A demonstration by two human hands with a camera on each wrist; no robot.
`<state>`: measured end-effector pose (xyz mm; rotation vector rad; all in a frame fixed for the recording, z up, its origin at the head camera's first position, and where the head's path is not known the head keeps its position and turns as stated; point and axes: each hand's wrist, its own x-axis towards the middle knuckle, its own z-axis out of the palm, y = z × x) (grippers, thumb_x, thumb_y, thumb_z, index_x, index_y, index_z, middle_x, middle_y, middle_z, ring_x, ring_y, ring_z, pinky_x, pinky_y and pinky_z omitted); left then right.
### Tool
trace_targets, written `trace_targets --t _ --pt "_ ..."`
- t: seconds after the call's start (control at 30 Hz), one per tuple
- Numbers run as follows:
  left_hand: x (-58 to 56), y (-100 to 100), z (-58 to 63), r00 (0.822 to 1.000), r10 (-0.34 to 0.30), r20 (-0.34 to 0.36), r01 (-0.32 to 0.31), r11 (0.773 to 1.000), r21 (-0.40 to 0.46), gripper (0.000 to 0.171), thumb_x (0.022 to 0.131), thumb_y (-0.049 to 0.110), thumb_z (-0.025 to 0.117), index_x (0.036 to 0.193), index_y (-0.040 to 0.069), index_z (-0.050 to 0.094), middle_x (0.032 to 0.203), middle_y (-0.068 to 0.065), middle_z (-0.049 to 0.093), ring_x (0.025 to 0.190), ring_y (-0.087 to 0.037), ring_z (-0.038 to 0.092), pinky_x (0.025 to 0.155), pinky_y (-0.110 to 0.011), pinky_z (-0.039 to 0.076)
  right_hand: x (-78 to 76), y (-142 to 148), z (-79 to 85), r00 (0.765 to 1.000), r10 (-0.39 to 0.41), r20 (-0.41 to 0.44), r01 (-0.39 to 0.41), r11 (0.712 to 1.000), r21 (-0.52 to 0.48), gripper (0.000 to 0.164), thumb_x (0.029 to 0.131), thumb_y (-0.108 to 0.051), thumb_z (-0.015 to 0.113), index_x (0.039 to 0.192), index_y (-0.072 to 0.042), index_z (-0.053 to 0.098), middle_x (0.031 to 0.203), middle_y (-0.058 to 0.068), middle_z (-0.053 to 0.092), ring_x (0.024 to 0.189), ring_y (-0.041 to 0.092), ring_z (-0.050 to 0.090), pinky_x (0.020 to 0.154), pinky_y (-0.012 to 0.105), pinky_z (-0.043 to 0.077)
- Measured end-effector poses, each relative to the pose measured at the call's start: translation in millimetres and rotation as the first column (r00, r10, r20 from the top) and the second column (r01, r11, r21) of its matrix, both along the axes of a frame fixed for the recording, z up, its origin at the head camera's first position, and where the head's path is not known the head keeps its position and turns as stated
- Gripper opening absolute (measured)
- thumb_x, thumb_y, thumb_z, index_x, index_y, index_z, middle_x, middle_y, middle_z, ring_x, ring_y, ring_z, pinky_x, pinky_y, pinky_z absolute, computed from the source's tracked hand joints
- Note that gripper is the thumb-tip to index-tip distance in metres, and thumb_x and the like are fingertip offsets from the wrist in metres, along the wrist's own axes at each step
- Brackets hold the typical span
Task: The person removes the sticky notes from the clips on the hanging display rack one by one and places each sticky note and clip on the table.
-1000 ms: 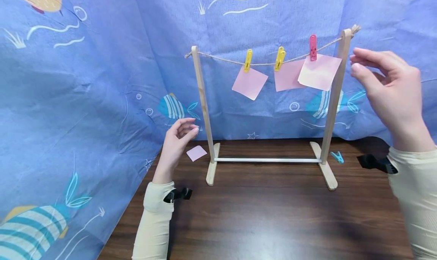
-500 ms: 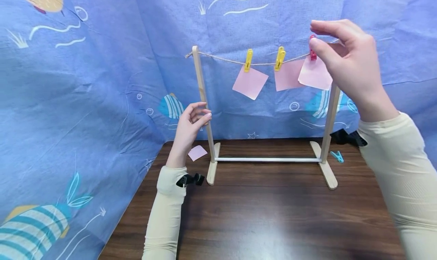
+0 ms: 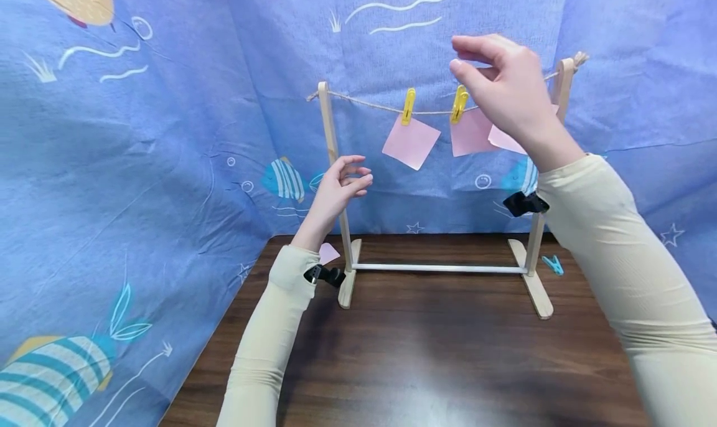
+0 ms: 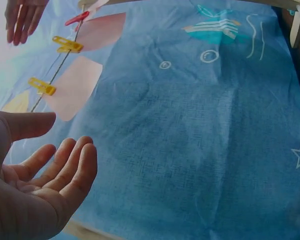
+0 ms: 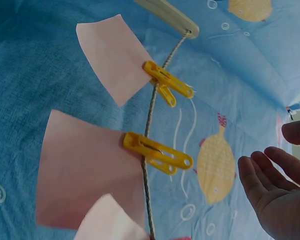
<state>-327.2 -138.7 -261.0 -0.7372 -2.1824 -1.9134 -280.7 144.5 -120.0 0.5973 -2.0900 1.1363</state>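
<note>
In the head view my right hand (image 3: 506,91) is raised near the rope, fingers loosely bent and holding nothing. Close to its fingertips is a yellow clothespin (image 3: 459,105) that clips a pink paper (image 3: 470,133) to the rope. Left of it, another yellow clothespin (image 3: 408,107) holds a second pink paper (image 3: 411,144). A third paper (image 3: 504,142) is partly covered by my right hand; its red clothespin (image 4: 77,19) shows in the left wrist view. My left hand (image 3: 343,185) hovers in front of the left wooden post (image 3: 329,125), thumb and fingers apart with nothing between them.
The wooden frame stands on a dark table (image 3: 437,340), a white rod (image 3: 437,268) joining its feet. A blue clothespin (image 3: 553,264) lies right of it. A loose pink paper (image 3: 328,253) lies left, partly behind my left wrist. Blue fish-print cloth (image 3: 224,134) hangs behind.
My right hand has moved left from beyond the right post, past the red clothespin, to near the middle yellow one. My left hand has risen and shifted right. The clipped papers hang as before.
</note>
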Motion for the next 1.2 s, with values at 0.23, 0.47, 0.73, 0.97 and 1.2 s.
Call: trace_targets --t 0.23,0.47,0.73,0.97,1.2 --pt "-16.7 8 6.0 0.999 -0.017 0.034 0.019 0.999 -0.048 0.055 0.098 0.014 0.067 0.147 0.007 0.043 0.134 -0.018 0.057 0.119 -0.035 0.061 0.097 -0.040 0.055 -18.1 -21 -0.3 0.993 0.000 0.120 -0.012 0.995 0.099 0.046 0.101 -0.033 0.060 0.144 -0.015 0.057 0.147 0.004 0.054 0.125 0.022 0.061 0.103 0.029 0.050" --pt "-28.7 24 8.9 0.995 -0.011 0.096 0.012 1.000 -0.013 0.056 0.098 0.014 0.068 0.148 0.005 0.043 0.137 -0.023 0.055 0.115 -0.030 0.064 0.097 -0.038 0.055 -31.0 -33 -4.0 0.979 -0.022 0.202 -0.019 0.980 0.198 0.051 0.104 -0.034 0.054 0.151 -0.014 0.048 0.154 0.005 0.046 0.135 0.022 0.051 0.108 0.036 0.046" --pt "-31.8 38 10.2 0.994 -0.011 0.110 0.007 0.999 0.035 0.047 0.100 0.018 0.065 0.143 0.005 0.049 0.134 -0.021 0.059 0.115 -0.030 0.065 0.097 -0.041 0.055 -41.7 -40 -7.2 0.959 -0.054 0.276 -0.029 0.957 0.290 0.054 0.105 -0.032 0.047 0.154 -0.011 0.041 0.156 0.007 0.042 0.142 0.023 0.043 0.116 0.040 0.037" --pt "-36.1 43 11.1 0.999 -0.007 0.034 0.004 0.997 0.078 0.037 0.104 0.024 0.059 0.134 0.003 0.056 0.129 -0.023 0.062 0.108 -0.026 0.068 0.092 -0.037 0.058 -47.0 -46 -9.8 0.958 -0.031 0.284 -0.059 0.951 0.303 0.062 0.105 -0.034 0.048 0.158 -0.009 0.030 0.159 0.007 0.038 0.143 0.021 0.040 0.118 0.038 0.033" --pt "-38.1 42 13.5 1.000 0.003 -0.008 -0.002 0.995 0.097 0.031 0.103 0.022 0.060 0.126 0.001 0.062 0.119 -0.020 0.066 0.105 -0.028 0.068 0.092 -0.037 0.058 -50.5 -51 -6.8 0.955 -0.027 0.294 -0.057 0.960 0.273 0.067 0.105 -0.033 0.050 0.160 -0.008 0.022 0.158 0.009 0.039 0.142 0.019 0.042 0.117 0.034 0.035"
